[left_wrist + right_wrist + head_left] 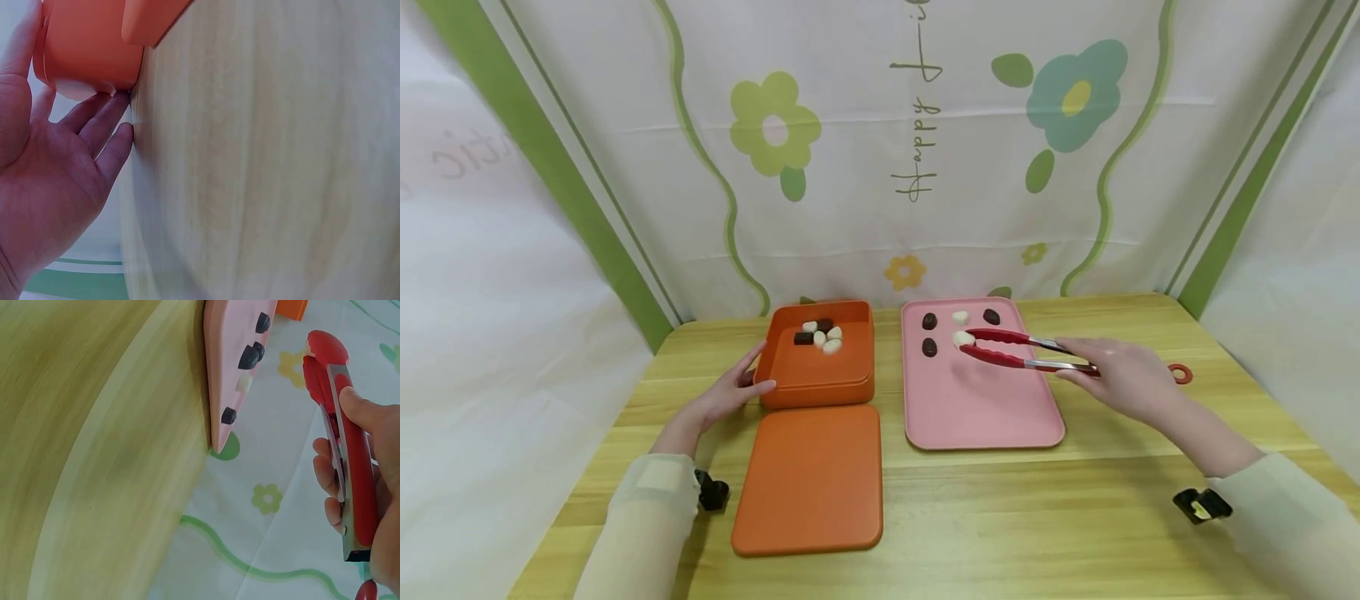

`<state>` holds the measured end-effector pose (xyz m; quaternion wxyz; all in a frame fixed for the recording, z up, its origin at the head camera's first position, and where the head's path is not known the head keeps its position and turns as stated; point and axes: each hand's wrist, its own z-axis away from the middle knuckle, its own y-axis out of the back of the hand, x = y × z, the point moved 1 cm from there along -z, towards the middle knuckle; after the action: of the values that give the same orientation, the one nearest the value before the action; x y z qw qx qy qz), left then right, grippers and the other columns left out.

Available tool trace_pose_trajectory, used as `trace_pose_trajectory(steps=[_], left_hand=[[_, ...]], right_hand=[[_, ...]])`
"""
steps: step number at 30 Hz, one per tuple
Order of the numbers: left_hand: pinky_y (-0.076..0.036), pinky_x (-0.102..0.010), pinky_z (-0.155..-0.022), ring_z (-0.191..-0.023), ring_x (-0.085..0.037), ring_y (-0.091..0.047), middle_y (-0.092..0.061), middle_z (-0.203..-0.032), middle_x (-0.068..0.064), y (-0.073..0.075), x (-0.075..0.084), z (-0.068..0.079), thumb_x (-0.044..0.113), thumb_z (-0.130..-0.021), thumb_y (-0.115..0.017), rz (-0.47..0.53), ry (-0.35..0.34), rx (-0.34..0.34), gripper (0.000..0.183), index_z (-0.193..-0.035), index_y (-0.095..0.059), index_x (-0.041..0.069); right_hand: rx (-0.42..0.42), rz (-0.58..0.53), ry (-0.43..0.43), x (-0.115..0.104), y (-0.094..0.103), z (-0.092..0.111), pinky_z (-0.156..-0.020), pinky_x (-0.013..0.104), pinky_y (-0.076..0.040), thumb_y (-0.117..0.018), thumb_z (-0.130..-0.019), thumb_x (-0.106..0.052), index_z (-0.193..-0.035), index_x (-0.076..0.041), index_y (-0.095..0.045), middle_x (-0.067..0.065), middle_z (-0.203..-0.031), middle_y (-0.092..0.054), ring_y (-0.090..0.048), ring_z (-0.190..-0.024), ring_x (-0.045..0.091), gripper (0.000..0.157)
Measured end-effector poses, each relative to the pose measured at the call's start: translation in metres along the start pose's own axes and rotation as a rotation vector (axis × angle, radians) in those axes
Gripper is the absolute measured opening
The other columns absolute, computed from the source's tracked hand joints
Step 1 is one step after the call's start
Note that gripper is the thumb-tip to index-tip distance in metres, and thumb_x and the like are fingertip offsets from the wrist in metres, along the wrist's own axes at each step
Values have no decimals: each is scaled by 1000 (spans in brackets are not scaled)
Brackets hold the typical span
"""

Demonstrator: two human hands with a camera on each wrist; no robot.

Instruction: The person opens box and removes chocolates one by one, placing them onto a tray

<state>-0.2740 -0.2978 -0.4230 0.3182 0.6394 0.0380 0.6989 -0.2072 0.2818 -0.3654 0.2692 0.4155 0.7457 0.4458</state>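
In the head view my right hand (1123, 375) grips tongs (1000, 358) with red tips and steel arms, reaching in from the right over the pink tray (977, 421). Between the tips is a white chocolate-like piece (962, 339). Three dark pieces (929, 347) and one white piece (960, 317) lie on the tray's far part. On the left, my left hand (726, 398) rests at the near left corner of an open orange box (820, 392), thumb along its front, fingers (106, 122) extended against its side. Several white and dark pieces (831, 346) sit inside the box.
A flat orange lid (812, 483) lies on the wooden table (1000, 517) just in front of the box. A white curtain (850, 217) with printed flowers hangs behind the table, and white cloth falls at both sides. A strip of table separates box and tray.
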Motion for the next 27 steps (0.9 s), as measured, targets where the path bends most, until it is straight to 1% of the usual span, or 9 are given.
trace_pose_trajectory(steps=[6, 9, 12, 14, 19, 25, 27], left_hand=[[-14, -63, -110, -143, -44, -14, -14, -157, -25, 1, -1, 1, 33, -99, -57, -1, -1, -4, 82, -158, 0, 29], [-13, -63, -110, -143, -44, -13, -13, -157, -25, 1, -1, 1, 33, -99, -57, -3, 1, -3, 82, -158, -1, 30], [-13, -63, -110, -143, -44, -13, -13, -158, -25, 0, -1, 1, 32, -100, -57, -2, -1, 0, 81, -158, -1, 30], [-14, -63, -110, -143, -44, -13, -13, -158, -25, 0, 0, 0, 30, -100, -57, 0, -3, 1, 80, -158, -1, 30], [-14, -63, -110, -142, -44, -15, -14, -157, -25, 0, 0, 0, 30, -100, -57, 1, -4, 0, 80, -158, -1, 30], [-13, -63, -110, -142, -44, -15, -16, -156, -27, 1, 0, 1, 32, -99, -58, -2, 8, -4, 82, -158, -1, 30], [-13, -63, -110, -142, -44, -15, -17, -156, -27, 0, 1, 1, 31, -99, -58, -5, 9, -2, 82, -158, -1, 30]], right_hand=[[-1, 13, -28, 13, 1, 6, -43, 29, -36, -83, -74, -27, -120, -7, -69, 19, -104, -70, -66, -70, 29, 53], [-1, 27, -32, 21, -1, 10, -42, 28, -33, -83, -74, -28, -119, -7, -70, 19, -100, -71, -61, -63, 23, 51], [0, 37, -29, 29, -4, 15, -42, 29, -32, -83, -74, -28, -117, -6, -70, 18, -95, -71, -54, -57, 19, 50], [-4, 44, -33, 34, -7, 17, -41, 31, -34, -82, -75, -28, -116, -6, -70, 18, -93, -72, -55, -56, 19, 49], [-67, 46, -70, 45, -12, 19, -41, 35, -37, -80, -79, -32, -118, -4, -69, 19, -89, -71, -55, -57, 21, 49], [-152, 48, -126, 53, -16, 15, -43, 38, -41, -78, -81, -31, -122, -2, -66, 26, -100, -68, -62, -63, 29, 51], [-169, 47, -136, 55, -17, 14, -44, 38, -41, -78, -82, -31, -122, -1, -66, 26, -101, -68, -61, -62, 28, 52]])
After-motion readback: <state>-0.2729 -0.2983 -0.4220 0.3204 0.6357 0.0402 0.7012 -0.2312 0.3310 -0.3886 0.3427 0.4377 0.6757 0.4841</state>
